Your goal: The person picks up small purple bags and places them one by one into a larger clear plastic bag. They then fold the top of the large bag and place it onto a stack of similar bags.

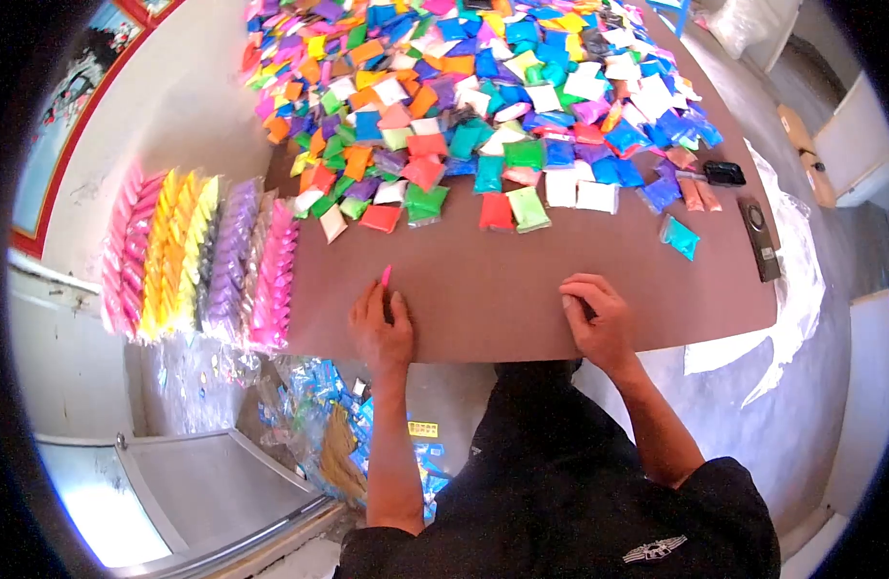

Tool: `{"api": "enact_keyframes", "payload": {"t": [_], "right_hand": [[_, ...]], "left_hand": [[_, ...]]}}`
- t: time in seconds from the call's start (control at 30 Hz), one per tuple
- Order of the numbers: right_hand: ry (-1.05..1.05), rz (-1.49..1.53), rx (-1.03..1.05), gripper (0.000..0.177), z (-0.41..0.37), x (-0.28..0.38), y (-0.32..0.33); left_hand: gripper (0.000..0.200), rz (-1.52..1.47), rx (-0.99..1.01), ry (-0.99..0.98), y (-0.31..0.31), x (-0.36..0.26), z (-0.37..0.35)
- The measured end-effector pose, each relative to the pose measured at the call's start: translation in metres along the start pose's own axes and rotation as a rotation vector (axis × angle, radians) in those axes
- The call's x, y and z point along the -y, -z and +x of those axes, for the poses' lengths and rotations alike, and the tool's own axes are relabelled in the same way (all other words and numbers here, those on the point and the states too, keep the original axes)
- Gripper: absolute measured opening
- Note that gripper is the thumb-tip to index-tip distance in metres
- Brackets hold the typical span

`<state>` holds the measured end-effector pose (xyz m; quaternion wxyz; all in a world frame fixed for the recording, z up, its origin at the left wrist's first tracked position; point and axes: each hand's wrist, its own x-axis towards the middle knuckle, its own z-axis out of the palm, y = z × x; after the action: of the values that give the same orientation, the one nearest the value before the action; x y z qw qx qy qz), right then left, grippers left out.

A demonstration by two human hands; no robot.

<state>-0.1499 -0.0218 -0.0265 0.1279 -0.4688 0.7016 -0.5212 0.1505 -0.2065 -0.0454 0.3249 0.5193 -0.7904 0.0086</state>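
Note:
My left hand [382, 326] is over the near left part of the brown table [464, 289], its fingers closed on a small pink stick-like piece [387, 275] that pokes up beyond the fingertips. What kind of piece it is I cannot make out. To the right, my right hand [599, 320] is loosely curled above the near edge, with nothing showing in it. Beyond both hands lie small coloured packets; a red packet [497, 211] and a light green packet [530, 209] are among the closest.
A large heap of packets [483, 87] covers the far side. Strips of pink, yellow and purple packets [234, 256] stand at the left. On the right are a black object [724, 174], a dark narrow device [758, 238] and a teal packet [679, 237]. Blue packaging [338, 405] lies below.

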Motion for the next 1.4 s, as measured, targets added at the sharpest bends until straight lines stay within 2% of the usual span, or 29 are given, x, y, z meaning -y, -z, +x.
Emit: {"api": "enact_keyframes", "payload": {"t": [0.07, 0.13, 0.5, 0.57, 1.4], "right_hand": [[0.069, -0.038, -0.001, 0.011, 0.001, -0.001, 0.0], [0.046, -0.015, 0.0, 0.011, 0.001, 0.001, 0.0], [0.045, 0.025, 0.021, 0.009, 0.002, 0.0, 0.003], [0.144, -0.001, -0.003, 0.01, 0.002, -0.007, 0.001], [0.104, 0.088, -0.038, 0.011, 0.0, -0.006, -0.003]], "left_hand": [[0.036, -0.016, 0.021, -0.032, 0.001, 0.001, 0.001], [0.037, -0.032, 0.022, 0.053, 0.002, -0.003, 0.001], [0.033, -0.078, -0.006, 0.065, -0.001, 0.003, -0.001], [0.032, -0.092, 0.003, 0.073, 0.001, 0.001, -0.001], [0.029, -0.07, -0.026, 0.057, -0.003, 0.009, -0.003]]}}
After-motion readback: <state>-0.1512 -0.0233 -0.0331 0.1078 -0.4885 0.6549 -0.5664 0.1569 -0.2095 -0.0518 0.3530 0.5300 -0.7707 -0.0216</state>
